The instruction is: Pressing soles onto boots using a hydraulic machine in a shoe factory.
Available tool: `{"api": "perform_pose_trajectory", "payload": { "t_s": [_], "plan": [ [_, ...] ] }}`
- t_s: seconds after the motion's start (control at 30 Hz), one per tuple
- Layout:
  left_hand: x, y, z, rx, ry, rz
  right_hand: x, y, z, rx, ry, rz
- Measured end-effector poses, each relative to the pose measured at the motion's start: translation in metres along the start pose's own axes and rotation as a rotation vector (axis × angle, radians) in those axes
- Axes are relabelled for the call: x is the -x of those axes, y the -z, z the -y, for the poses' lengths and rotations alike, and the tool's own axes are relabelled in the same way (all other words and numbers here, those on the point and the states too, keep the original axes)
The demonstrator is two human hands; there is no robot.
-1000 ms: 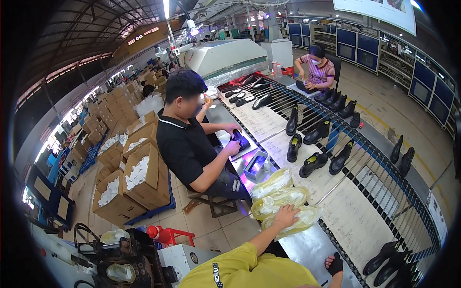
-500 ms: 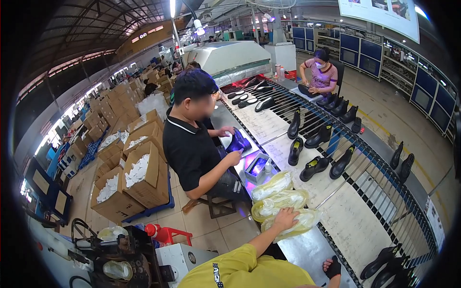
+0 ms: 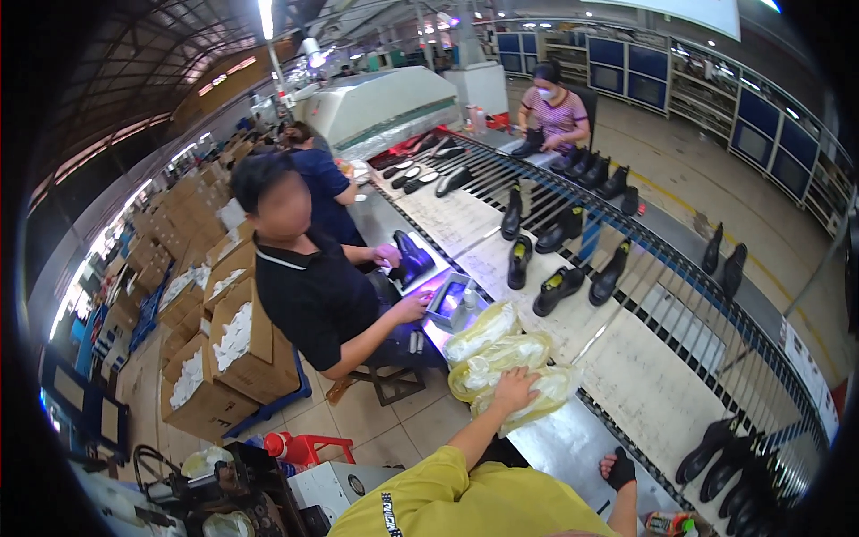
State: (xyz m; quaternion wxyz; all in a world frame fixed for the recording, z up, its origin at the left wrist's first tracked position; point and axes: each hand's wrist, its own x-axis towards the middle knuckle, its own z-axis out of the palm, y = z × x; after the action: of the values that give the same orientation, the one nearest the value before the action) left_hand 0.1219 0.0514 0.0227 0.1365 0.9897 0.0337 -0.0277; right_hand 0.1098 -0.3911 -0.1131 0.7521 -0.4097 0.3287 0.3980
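My left hand (image 3: 516, 391) rests on the nearest of several yellowish translucent plastic bags (image 3: 557, 394) with white contents. Its fingers are spread over the plastic, not closed around it. The bags lie side by side on a metal work surface (image 3: 562, 440) along the conveyor. Lower right, my right hand (image 3: 617, 468) wears a black fingerless glove. Its fingers are curled in at the edge of the metal surface, and nothing shows in them. Black ankle boots (image 3: 558, 291) stand on the conveyor (image 3: 617, 353) beyond the bags.
A co-worker in a black shirt (image 3: 313, 300) sits at left, handling a dark boot (image 3: 412, 257) beside a grey bin (image 3: 452, 302). Across the conveyor, a masked person (image 3: 557, 116) handles a black shoe. Cartons (image 3: 255, 345), a red stool (image 3: 318, 447) and a machine (image 3: 228, 488) stand left.
The view has swung right, so the scene sits further left. The co-worker in black has raised and turned their head. Across the conveyor, the masked person has lifted the shoe. Both my hands stay put.
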Motion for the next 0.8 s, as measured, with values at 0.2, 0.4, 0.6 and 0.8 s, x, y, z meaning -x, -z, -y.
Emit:
{"api": "perform_pose_trajectory", "payload": {
  "t_s": [0.2,0.4,0.6,0.8],
  "plan": [
    [-0.007,0.008,0.006,0.009,0.004,0.097,0.013,-0.026,-0.001,0.123,0.064,-0.055],
    [-0.011,0.014,0.002,0.029,-0.012,0.057,0.008,-0.013,0.002,0.003,0.024,0.090],
    [-0.006,0.009,0.008,0.026,0.020,0.079,0.018,-0.026,0.001,0.019,0.020,0.057],
    [-0.004,0.010,0.007,0.036,0.025,0.090,0.025,-0.035,0.001,0.079,0.023,0.035]
  ]
}}
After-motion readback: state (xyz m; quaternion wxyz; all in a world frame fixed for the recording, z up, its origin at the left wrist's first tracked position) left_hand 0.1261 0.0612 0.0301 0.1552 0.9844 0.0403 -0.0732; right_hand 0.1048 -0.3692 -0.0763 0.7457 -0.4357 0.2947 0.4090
